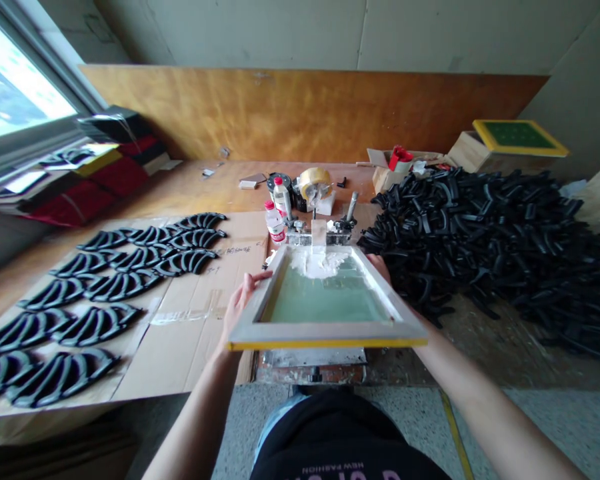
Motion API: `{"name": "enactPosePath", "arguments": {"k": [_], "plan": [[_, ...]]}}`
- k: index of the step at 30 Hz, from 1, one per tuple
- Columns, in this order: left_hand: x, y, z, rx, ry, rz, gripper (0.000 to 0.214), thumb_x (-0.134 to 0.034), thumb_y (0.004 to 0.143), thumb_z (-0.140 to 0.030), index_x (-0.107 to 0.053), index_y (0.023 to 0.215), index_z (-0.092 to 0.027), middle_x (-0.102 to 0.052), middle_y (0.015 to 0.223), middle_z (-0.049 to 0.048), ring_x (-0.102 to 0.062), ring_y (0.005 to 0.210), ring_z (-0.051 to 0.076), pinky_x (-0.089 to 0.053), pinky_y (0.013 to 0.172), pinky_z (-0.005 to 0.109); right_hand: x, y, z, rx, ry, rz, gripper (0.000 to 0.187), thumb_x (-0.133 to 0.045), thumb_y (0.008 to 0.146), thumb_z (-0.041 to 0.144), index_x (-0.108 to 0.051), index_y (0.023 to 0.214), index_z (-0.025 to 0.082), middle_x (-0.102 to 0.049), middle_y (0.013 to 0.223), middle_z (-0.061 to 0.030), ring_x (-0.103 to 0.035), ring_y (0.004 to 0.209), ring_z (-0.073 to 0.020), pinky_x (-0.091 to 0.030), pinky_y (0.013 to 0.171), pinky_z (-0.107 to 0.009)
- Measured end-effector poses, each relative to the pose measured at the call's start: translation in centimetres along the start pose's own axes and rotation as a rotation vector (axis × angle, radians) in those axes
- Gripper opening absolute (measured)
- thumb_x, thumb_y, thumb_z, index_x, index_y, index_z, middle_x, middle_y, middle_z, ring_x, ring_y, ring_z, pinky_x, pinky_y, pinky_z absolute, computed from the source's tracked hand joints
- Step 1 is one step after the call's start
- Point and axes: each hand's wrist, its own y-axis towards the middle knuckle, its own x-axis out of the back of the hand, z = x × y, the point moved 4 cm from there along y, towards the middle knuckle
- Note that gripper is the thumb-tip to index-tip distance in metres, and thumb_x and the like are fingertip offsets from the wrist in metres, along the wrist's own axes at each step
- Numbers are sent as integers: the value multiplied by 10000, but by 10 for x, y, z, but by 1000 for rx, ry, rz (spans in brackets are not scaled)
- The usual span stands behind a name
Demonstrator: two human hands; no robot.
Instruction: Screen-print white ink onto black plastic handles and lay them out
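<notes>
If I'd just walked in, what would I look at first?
Probably the huge tangled heap of curved black pieces on the right. Next, the grey rectangular frame with a yellow front edge and a pale green screen, in the middle between the left hand and right hand. On the left, black fan-shaped pieces lie in rows on brown cardboard.

Mid-picture, my fingers (249, 285) meet a smooth, dull grey screen frame (325, 331); its green mesh (325, 301) has a soft sheen beneath rough white paste (316, 267). Black plastic-looking pieces (480, 220), mostly matt, fill the right; at left, matt cardboard (180, 360) and glossy clear tape (185, 317). Up top, the wooden board (280, 113) looks varnished.
</notes>
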Motion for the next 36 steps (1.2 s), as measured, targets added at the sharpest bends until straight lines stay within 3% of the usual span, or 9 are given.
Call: {"name": "enactPosePath", "arguments": {"k": [3,7,11,18,21,25,30,33,36], "plan": [[6,-17,57,174,62,76,633,-583,788,-634,-658,1216,-174,-715,963,69,-644,787,194,-493,637,255,16,37,3,3,-64,-119,324,-559,887,211,-657,1171,90,-639,1134,-126,-595,1038,-223,-482,974,-370],[2,-18,119,245,103,96,799,-626,771,-581,-434,1442,-193,-700,838,39,-648,733,196,-503,651,280,-13,72,64,296,-157,3,625,-743,764,198,-517,1345,157,-509,1354,-142,-500,1199,-270,-420,1033,-399],[-2,-12,145,252,162,90,767,-602,786,-574,-448,1426,-181,-710,895,60,-667,805,217,-514,716,305,-55,69,94,324,-294,290,232,-639,841,161,-623,1071,135,-650,1034,-108,-582,989,-239,-466,863,-337],[-2,-14,153,234,123,65,699,-577,802,-589,-516,1367,-183,-709,1098,88,-656,999,242,-500,865,329,-35,5,95,636,-224,507,123,-556,823,68,-613,887,155,-653,924,-75,-580,905,-198,-414,778,-277],[-3,-15,153,239,113,62,706,-575,805,-589,-509,1371,-173,-698,1129,98,-646,1032,248,-495,888,339,-22,3,97,715,-127,609,91,-604,799,87,-605,804,177,-640,850,-38,-573,843,-178,-398,728,-259],[-1,-15,151,263,131,61,732,-568,802,-606,-494,1380,-163,-714,1017,92,-668,942,245,-514,813,334,-28,12,97,606,-97,437,76,-596,836,114,-607,789,173,-617,831,-44,-547,859,-190,-406,732,-276],[1,-17,142,278,182,45,734,-576,789,-613,-499,1379,-184,-716,940,71,-669,827,218,-505,714,295,-36,-19,94,705,-71,342,143,-541,848,60,-643,890,151,-618,909,-82,-524,952,-216,-442,815,-314],[1,-19,127,291,181,51,744,-585,785,-607,-492,1387,-181,-713,907,70,-657,777,204,-495,675,280,-32,-4,95,660,-1,375,78,-617,866,165,-660,931,168,-641,898,-57,-561,903,-196,-454,814,-299],[2,-22,97,300,121,85,802,-621,756,-613,-460,1420,-194,-708,849,45,-643,714,190,-483,627,261,-28,43,100,461,-7,330,336,-693,847,294,-635,1171,227,-679,996,-40,-603,910,-184,-462,815,-281]]}}
